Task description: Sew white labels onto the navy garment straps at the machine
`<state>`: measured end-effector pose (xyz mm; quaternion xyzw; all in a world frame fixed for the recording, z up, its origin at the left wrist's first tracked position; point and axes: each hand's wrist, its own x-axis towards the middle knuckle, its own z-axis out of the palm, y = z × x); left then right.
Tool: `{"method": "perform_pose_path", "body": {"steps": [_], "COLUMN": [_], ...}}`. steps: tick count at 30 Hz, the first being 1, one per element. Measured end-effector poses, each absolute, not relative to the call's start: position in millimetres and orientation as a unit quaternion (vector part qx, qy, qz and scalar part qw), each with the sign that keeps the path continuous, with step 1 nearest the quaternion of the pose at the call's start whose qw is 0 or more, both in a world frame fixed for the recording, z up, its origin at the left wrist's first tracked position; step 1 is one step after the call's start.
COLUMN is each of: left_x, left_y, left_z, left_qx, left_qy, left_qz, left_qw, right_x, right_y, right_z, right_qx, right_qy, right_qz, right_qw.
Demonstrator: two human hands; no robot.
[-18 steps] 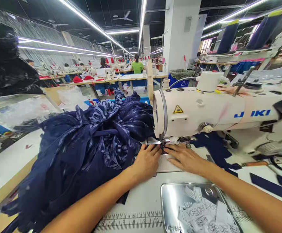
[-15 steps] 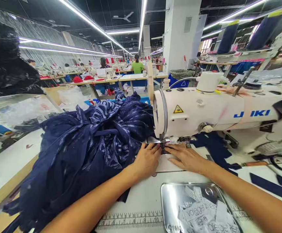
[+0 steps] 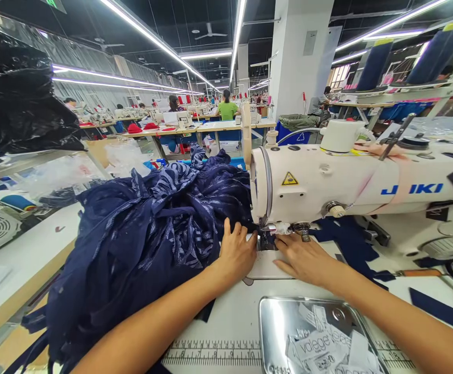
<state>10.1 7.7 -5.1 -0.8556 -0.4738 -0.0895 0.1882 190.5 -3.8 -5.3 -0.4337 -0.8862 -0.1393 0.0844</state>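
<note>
Both my hands lie flat at the needle of the white sewing machine [image 3: 351,182]. My left hand [image 3: 237,252] rests open, fingers spread, pressing the edge of the navy fabric [image 3: 144,244], which is heaped to the left across the surface [image 3: 234,317] and up behind the machine head. My right hand [image 3: 302,257] lies open, palm down, fingertips at the presser foot [image 3: 266,238], on the pale plate. Just before my right forearm sits a metal tray [image 3: 277,319] holding printed labels [image 3: 320,345]. A ruler strip [image 3: 214,356] runs along the near edge.
</note>
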Motion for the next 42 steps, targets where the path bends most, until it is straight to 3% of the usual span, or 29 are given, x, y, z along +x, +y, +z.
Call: {"method": "perform_pose_path", "body": {"steps": [8,15,42], "left_x": [5.5,5.6,12.8], "left_y": [23.0,24.0,40.8], "left_z": [-8.1,-8.1,-9.9], "left_qx": [-0.877,-0.877,-0.878], "left_qy": [-0.447,-0.447,-0.448], "left_qz": [-0.092,-0.087,-0.093], "left_qw": [0.150,0.152,0.143], "right_x": [209.9,206.5,183.5], "right_y": [-2.9,-0.9,-3.5], "right_z": [-19.8,-24.1,-30.8], "right_qx": [-0.316,-0.301,-0.374], "right_qy": [-0.931,-0.934,-0.913], "right_qz": [-0.134,-0.090,-0.109], "right_qw": [0.125,0.170,0.121]}}
